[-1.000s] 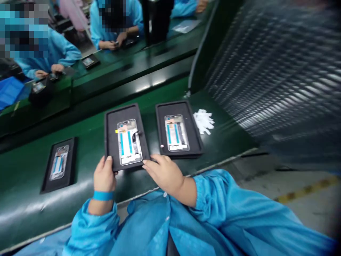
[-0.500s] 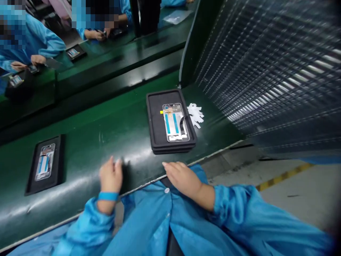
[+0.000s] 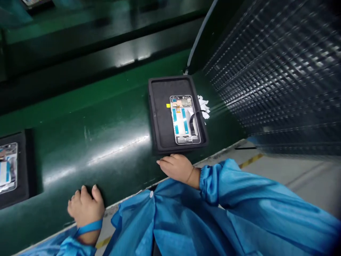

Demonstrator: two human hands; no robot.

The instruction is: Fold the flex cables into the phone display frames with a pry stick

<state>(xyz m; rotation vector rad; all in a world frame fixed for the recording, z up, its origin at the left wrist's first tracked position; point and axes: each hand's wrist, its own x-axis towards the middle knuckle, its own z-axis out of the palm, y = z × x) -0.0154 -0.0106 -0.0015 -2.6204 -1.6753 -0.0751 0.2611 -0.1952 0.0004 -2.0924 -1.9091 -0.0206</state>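
Note:
My left hand [image 3: 86, 207], with a blue band round the wrist, rests on the green bench near its front edge. Its fingers are a little apart and hold nothing. Palm down, my right hand [image 3: 177, 167] lies just in front of a black foam tray [image 3: 161, 124], fingers stretched out and empty. In that tray lies an opened phone [image 3: 185, 121] with blue strips, a black flex cable and a yellow tab at its left side. Farther left, a second black tray [image 3: 22, 167] holds another opened phone [image 3: 9, 167], cut off by the view's edge.
White paper scraps [image 3: 204, 106] lie right of the nearer tray. A dark ribbed panel [image 3: 271, 78] rises on the right, beside a grey cable [image 3: 201, 35]. The green bench [image 3: 101, 142] has a pale front edge, with floor below it.
My left hand has moved left and toward the bench's front edge. The right hand stays close before the tray. My view has tilted down, so the people opposite are out of sight.

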